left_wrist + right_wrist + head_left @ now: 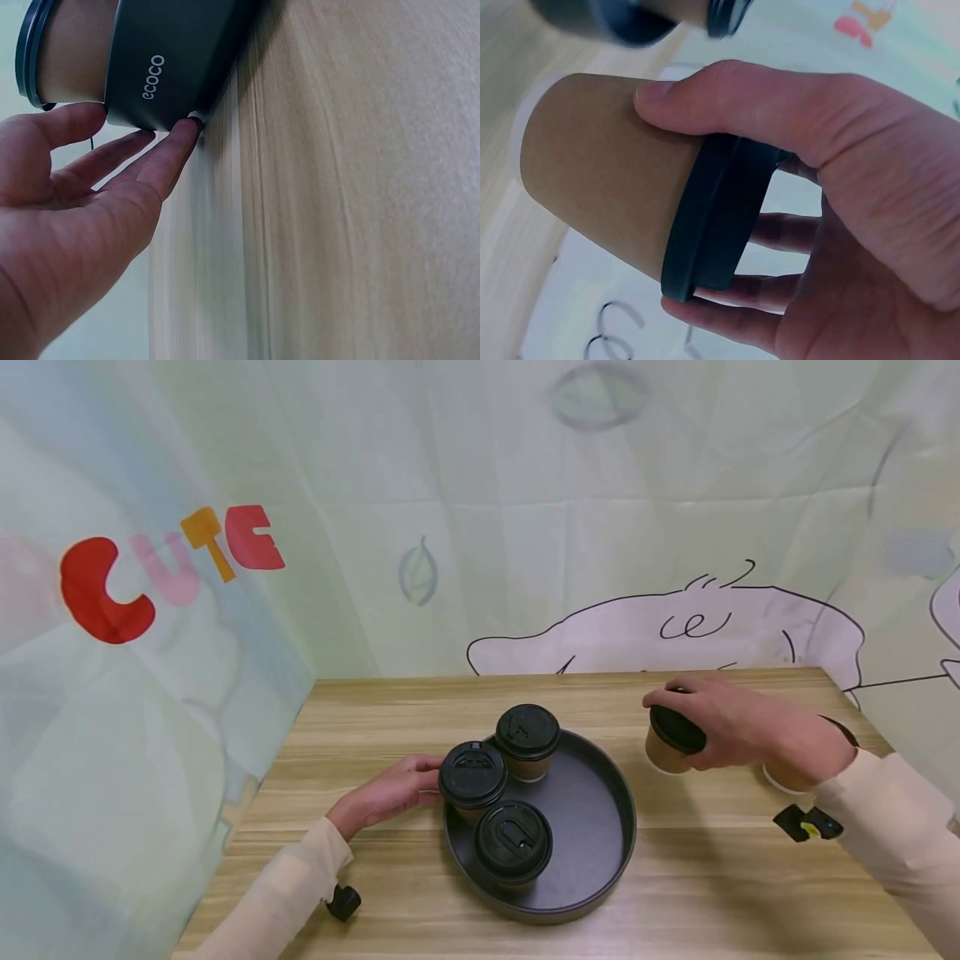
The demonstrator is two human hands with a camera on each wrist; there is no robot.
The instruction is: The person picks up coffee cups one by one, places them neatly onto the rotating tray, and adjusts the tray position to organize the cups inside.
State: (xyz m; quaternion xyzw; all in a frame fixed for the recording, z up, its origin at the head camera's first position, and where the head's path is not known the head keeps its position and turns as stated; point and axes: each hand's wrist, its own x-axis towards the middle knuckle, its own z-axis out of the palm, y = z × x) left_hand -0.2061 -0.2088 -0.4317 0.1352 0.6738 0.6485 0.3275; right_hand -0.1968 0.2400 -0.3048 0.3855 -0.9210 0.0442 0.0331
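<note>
A brown paper coffee cup point(607, 165) with a black lid is gripped by my right hand point(738, 722), thumb on one side and fingers on the other. It is to the right of a round dark tray point(592, 860) and leans slightly. My left hand point(393, 792) is at the tray's left side; in the left wrist view, its extended fingertips point(180, 139) touch the outer wall, which reads "ecoco". Three lidded cups stand at the tray's left: a back cup point(527, 735), a left cup point(472, 777) and a front cup point(513, 843).
Another lidded cup point(780, 779) stands on the wooden table point(375, 718) at the right, mostly hidden behind my right wrist. A printed curtain point(360, 568) hangs along the table's back and left sides.
</note>
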